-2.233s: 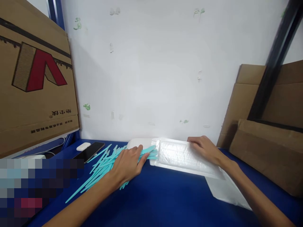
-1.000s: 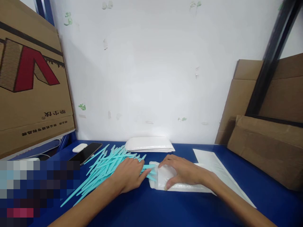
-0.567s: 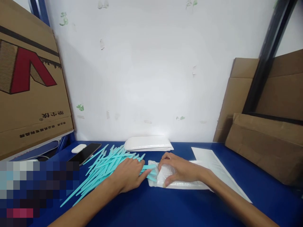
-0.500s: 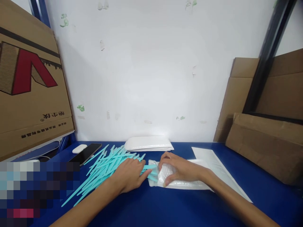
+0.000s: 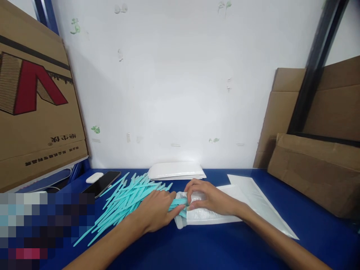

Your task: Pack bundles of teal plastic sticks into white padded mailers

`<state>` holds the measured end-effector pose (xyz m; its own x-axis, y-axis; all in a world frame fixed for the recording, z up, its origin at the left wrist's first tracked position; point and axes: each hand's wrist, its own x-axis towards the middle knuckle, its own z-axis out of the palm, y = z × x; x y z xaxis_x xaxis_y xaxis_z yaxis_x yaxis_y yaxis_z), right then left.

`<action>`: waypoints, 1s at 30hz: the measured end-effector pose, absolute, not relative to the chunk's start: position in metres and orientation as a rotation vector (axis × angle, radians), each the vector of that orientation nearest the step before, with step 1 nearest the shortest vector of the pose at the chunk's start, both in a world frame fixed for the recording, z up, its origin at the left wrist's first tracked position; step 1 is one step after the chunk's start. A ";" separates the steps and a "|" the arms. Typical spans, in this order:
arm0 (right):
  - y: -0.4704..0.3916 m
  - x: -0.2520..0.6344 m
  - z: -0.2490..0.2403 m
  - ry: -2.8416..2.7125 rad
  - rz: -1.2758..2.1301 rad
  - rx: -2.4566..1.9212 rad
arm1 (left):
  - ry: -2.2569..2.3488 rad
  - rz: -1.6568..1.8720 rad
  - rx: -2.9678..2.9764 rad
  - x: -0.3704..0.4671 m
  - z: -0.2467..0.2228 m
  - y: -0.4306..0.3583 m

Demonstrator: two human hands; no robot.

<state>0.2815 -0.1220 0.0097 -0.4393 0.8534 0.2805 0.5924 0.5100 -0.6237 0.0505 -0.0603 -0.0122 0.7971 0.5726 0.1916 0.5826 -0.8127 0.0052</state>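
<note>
My left hand is closed on a bundle of turquoise sticks, whose right ends run into the mouth of a white bubble mailer. At that mouth, my right hand is closed on the mailer's edge, thumb below and fingers above. The mailer's clear flap points left, beneath the bundle. To the left of my left hand lies a loose pile of the same long, thin turquoise sticks, crossing each other. My fingers hide part of the bundle.
More flat white mailers are stacked by the wall. Another white mailer lies at the right. A dark phone and a small white case rest at the left. Cardboard boxes flank both sides of the blue table.
My left hand has moved slightly right with the bundle, nearer the mailer's mouth. My right hand has shifted a little left, its thumb now up at the opening.
</note>
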 end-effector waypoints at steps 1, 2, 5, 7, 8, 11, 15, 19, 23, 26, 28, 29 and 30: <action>-0.122 0.281 0.009 -2.170 0.588 -1.181 | -0.970 -0.296 -2.939 0.051 -0.013 -0.061; -0.121 0.280 0.008 -2.158 0.581 -1.182 | -0.998 -0.306 -2.949 0.051 -0.013 -0.061; -0.120 0.278 0.005 -2.128 0.528 -1.179 | -1.067 -0.337 -2.970 0.052 -0.014 -0.063; -0.120 0.276 0.001 -2.125 0.473 -1.181 | -1.085 -0.339 -2.975 0.053 -0.013 -0.064; -0.120 0.276 -0.001 -2.131 0.443 -1.188 | -1.089 -0.335 -2.972 0.053 -0.012 -0.066; -0.121 0.274 -0.007 -2.147 0.323 -1.267 | -1.086 -0.314 -2.968 0.053 -0.009 -0.069; -0.121 0.273 -0.012 -2.155 0.144 -1.542 | -1.115 -0.295 -2.986 0.052 -0.004 -0.072; -0.121 0.270 -0.013 -2.201 0.109 -1.658 | -1.023 -0.340 -3.065 0.051 -0.003 -0.074; -0.123 0.264 -0.014 -2.210 0.096 -1.578 | -0.900 -0.409 -3.149 0.052 -0.001 -0.077; -0.126 0.263 -0.011 -2.238 0.120 -1.541 | -0.934 -0.405 -3.166 0.052 0.002 -0.080; -0.128 0.266 -0.006 -2.279 0.194 -1.534 | -0.955 -0.408 -3.171 0.053 0.003 -0.080; -0.129 0.268 -0.003 -2.310 0.244 -1.535 | -0.956 -0.418 -3.178 0.053 0.003 -0.080; -0.129 0.270 0.001 -2.346 0.290 -1.539 | -0.950 -0.433 -3.183 0.053 0.003 -0.080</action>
<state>0.2704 -0.1290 0.0005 -0.3687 0.9168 0.1531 0.8519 0.3992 -0.3390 0.0529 -0.0799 0.0029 0.8078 0.5599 0.1843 0.5064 -0.8192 0.2692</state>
